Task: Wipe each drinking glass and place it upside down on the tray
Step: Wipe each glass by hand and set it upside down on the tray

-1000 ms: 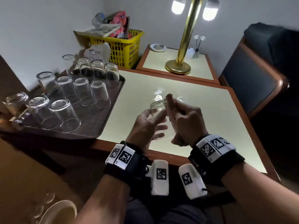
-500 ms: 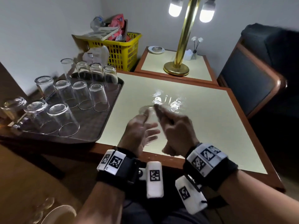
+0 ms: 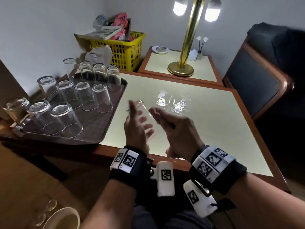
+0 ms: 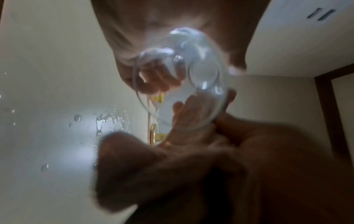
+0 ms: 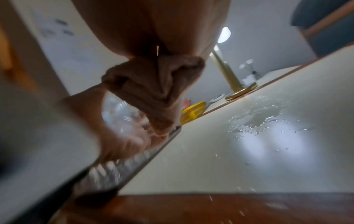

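Observation:
A clear drinking glass (image 3: 146, 117) hangs tilted above the cream table, between both hands. My left hand (image 3: 137, 124) grips it from the left, thumb raised beside its far end. My right hand (image 3: 171, 126) closes on it from the right with curled fingers (image 5: 153, 94). The left wrist view looks at the glass (image 4: 184, 91) end-on, fingers showing through it. No cloth shows. The brown tray (image 3: 99, 124) lies just left of my hands, and several glasses (image 3: 102, 98) stand upside down on it. In the right wrist view the tray's edge (image 5: 138, 157) runs below the blurred glass (image 5: 122, 115).
Spilled water (image 3: 173, 103) shines on the table beyond my hands. A brass lamp (image 3: 181, 68) stands on a side table behind, with a yellow basket (image 3: 125, 50) to its left. A dark chair (image 3: 257, 80) is on the right. A bowl (image 3: 62, 219) sits at the lower left.
Both hands have carried the glass to the left, closer to the tray, and tipped it over on a slant. My right fingers have come away from its mouth.

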`<action>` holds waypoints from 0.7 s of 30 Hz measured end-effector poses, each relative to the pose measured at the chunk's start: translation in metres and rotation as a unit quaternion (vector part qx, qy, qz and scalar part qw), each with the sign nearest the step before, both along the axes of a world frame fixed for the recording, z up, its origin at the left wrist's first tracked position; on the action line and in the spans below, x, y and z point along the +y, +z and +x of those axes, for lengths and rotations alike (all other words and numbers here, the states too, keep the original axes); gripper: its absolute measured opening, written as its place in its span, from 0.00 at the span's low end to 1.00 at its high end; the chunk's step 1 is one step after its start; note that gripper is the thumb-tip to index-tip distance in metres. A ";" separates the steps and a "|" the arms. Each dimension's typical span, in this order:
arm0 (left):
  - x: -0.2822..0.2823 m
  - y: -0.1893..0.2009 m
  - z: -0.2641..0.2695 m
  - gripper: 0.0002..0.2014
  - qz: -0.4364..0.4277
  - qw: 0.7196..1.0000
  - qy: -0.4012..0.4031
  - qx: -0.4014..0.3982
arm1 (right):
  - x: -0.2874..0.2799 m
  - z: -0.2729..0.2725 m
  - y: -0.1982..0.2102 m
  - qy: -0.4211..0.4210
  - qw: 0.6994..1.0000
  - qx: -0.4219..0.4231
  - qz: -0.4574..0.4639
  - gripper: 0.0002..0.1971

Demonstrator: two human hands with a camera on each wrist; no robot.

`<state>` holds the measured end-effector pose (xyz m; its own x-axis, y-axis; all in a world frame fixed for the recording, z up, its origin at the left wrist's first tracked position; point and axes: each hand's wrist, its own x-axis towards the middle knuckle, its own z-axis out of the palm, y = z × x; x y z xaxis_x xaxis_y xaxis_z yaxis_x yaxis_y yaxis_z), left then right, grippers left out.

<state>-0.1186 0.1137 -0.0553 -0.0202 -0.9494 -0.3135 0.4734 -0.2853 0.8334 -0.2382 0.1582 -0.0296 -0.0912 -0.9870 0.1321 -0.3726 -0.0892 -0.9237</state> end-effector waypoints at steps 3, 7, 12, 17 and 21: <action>0.000 -0.006 0.003 0.27 0.017 0.992 -0.121 -0.012 | -0.011 -0.006 -0.004 -0.052 0.998 -0.014 -0.013 0.15; 0.000 -0.010 0.001 0.34 -0.006 0.996 -0.090 -0.028 | -0.006 -0.009 -0.007 -0.028 0.998 -0.026 -0.049 0.18; 0.000 -0.007 0.001 0.27 -0.001 0.986 -0.165 -0.012 | -0.011 -0.012 -0.011 -0.078 0.996 -0.027 -0.028 0.15; -0.001 -0.006 -0.005 0.43 -0.001 0.998 -0.063 -0.007 | 0.002 -0.007 -0.004 -0.028 0.999 0.012 -0.040 0.17; 0.000 -0.006 -0.004 0.24 -0.004 0.988 -0.156 -0.008 | -0.012 -0.016 -0.004 -0.078 0.996 0.014 -0.049 0.17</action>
<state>-0.1224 0.1141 -0.0611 -0.3074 -0.9001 -0.3087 0.3503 -0.4087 0.8428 -0.2537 0.1460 -0.0332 -0.2374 -0.9434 0.2316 -0.4138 -0.1175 -0.9028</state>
